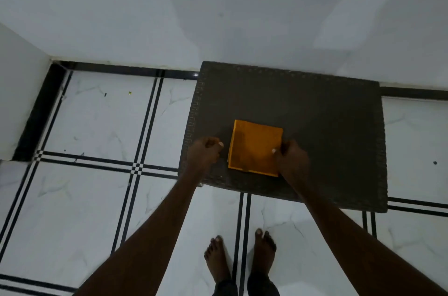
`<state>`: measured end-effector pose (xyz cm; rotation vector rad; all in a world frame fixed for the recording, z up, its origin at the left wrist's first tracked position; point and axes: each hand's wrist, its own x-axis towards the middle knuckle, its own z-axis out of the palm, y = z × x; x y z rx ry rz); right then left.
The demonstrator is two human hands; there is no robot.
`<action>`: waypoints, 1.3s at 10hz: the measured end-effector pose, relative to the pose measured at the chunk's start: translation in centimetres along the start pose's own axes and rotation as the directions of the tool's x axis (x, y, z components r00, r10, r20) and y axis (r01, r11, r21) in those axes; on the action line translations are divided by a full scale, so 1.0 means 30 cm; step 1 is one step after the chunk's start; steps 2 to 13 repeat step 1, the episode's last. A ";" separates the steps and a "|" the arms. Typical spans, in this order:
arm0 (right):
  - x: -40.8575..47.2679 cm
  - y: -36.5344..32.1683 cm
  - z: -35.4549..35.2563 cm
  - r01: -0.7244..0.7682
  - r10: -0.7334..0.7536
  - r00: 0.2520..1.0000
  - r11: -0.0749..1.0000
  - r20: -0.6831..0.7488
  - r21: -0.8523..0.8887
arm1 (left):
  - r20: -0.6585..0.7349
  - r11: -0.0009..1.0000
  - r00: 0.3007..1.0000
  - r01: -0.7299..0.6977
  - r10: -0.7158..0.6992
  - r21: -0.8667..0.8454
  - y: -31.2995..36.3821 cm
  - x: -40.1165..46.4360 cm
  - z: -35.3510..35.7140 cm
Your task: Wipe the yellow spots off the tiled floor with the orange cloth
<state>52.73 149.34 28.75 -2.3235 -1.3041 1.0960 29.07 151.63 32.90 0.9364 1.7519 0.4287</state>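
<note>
A folded orange cloth lies flat on a dark brown woven tabletop. My right hand has its fingers curled at the cloth's right edge, the thumb tip resting on the fabric. My left hand is loosely fisted just left of the cloth, with a small gap between them. One small yellow spot shows on the white tiled floor at the far left, near the wall. A few dark specks lie around it.
The woven tabletop stands against a pale wall. A black skirting strip runs along the wall base and around the left corner. My bare feet stand on the tiles just in front of the tabletop. Black double lines cross the floor.
</note>
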 end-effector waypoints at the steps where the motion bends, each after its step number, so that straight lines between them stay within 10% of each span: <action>1: -0.061 -0.079 -0.084 0.022 -0.024 0.998 0.999 -0.053 -0.035 | -0.051 0.971 0.989 -0.127 0.140 0.200 0.077 -0.061 -0.053; 13: -0.061 -0.079 -0.084 0.022 -0.024 0.998 0.999 -0.053 -0.035 | -0.051 0.971 0.989 -0.127 0.140 0.200 0.077 -0.061 -0.053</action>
